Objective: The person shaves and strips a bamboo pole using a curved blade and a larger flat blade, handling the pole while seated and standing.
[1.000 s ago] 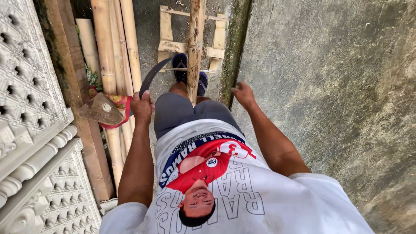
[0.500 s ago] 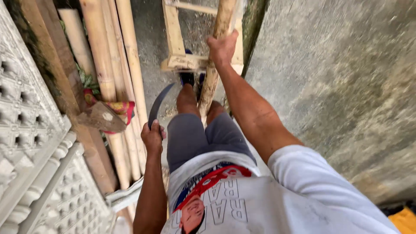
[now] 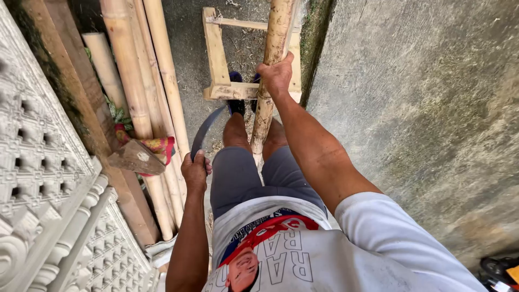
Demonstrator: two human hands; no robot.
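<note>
Right hand [image 3: 275,75]: arm extended forward, clenched around the bamboo pole [image 3: 270,70].
Left hand [image 3: 195,170]: lowered, curved blade [image 3: 204,132] gripped.
Change: the wooden frame [image 3: 216,59] is seen closer.

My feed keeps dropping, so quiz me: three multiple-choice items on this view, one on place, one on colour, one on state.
1. Where is the pale wooden frame stool?
A on the ground ahead of the feet
B on the stacked poles
C against the carved panel

2. What colour are the shorts?
A grey
B yellow
C green

3. What is the right hand doing?
A hanging free
B gripping the upright bamboo pole
C holding the blade

A, it stands on the ground past the shoes; A, plainly grey cloth; B, its fingers wrap the pole, while the left hand holds the curved dark blade.
</note>
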